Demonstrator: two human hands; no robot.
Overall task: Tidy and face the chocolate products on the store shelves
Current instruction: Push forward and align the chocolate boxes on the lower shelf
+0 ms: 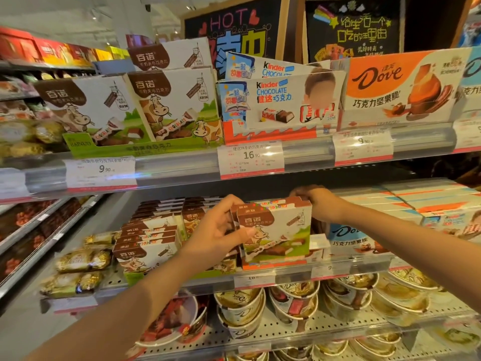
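Two cow-printed milk chocolate boxes [276, 230] are held upright, one behind the other, above the front of the middle shelf [286, 277]; the left edge is gripped by the curled left hand [221, 227]; the top right corner is pinched by the right hand [315, 201]; matching boxes [148, 246] are stacked just left.

2 hands: left hand [217, 231] and right hand [316, 201], both on a bundle of 2 cow-print chocolate boxes [274, 230] pinched between their fingers; 3 cow-print display cartons [169, 105] above the fingers, 2 Kinder cartons [281, 100], 1 orange Dove carton [398, 87]; 2 chalkboard signs [234, 29]; 3 readable price tags [251, 158] (others cut off)
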